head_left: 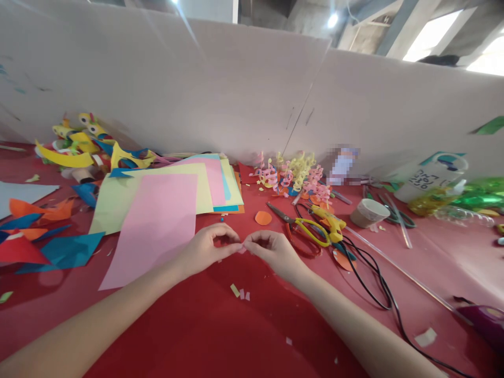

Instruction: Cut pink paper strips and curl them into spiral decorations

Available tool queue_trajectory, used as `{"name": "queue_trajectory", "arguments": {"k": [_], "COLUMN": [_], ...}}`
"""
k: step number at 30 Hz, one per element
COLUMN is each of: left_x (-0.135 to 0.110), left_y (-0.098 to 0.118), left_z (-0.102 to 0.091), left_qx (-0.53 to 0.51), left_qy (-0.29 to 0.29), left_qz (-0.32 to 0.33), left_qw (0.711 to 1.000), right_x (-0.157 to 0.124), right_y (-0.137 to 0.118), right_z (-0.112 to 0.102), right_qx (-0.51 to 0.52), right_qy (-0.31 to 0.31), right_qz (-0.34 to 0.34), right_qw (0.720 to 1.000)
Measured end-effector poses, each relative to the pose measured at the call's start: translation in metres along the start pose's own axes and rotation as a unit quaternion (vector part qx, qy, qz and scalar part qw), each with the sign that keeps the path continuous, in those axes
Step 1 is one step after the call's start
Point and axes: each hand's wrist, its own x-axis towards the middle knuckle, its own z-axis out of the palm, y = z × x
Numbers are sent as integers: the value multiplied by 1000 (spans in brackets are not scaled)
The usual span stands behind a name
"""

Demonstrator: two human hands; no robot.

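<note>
Thumb and fingertips of my left hand [216, 244] pinch together in the middle of the view. My right hand [273, 252] pinches close against them from the other side. A small piece of pink paper [241, 250] shows between the two sets of fingertips, mostly covered by them. Beside my left hand lies a pink sheet [157, 226] of paper, partly over a yellow-green sheet [108, 202]. An orange paper circle [263, 218] rests just beyond my right hand. Small pale yellow and pink paper scraps [235, 290] are on the red table [205, 336] below the hands.
Right of my hands are scissors [311, 231], a yellow glue gun [333, 223] with a black cord [380, 273], and a paper cup [369, 213]. Curled paper pieces [299, 173] stand along the white partition [197, 89]. Cut coloured paper [65, 252] lies left.
</note>
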Motion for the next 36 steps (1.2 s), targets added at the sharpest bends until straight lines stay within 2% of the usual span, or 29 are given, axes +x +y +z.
{"name": "queue_trajectory", "arguments": {"k": [5,9,11,13,15,17,20,22,26,31,36], "left_x": [-1,-2,-2,-2,-2,-2,-3,-4,-5,-6,-7], "left_y": [-2,-8,-9,-8,-6,-4,-2,0,2,0,4], "left_z": [0,5,7,8,9,9,10,10,12,13,11], "left_qx": [-74,-115,-158,-214,-259,-274,-261,-248,-236,-213,-129], "left_qy": [-51,-42,-22,-4,4,4,0,-6,-5,16,12], "left_qz": [-37,-68,-95,-119,-134,-136,-130,-127,-105,-57,-34], "left_qw": [995,990,983,969,956,952,956,960,966,975,991], "right_x": [0,1,1,-1,-4,-6,-10,-11,-11,-10,-7], "right_y": [-3,0,2,2,2,2,1,1,-3,-3,4], "right_z": [1,1,1,0,0,0,-1,0,3,11,14], "right_qx": [70,91,63,-10,-111,-208,-283,-284,-214,-63,67], "right_qy": [2,8,11,21,40,56,69,69,82,90,66], "right_qz": [32,19,-29,-106,-192,-258,-311,-325,-309,-207,-108], "right_qw": [997,996,998,994,974,942,905,900,923,972,990]}}
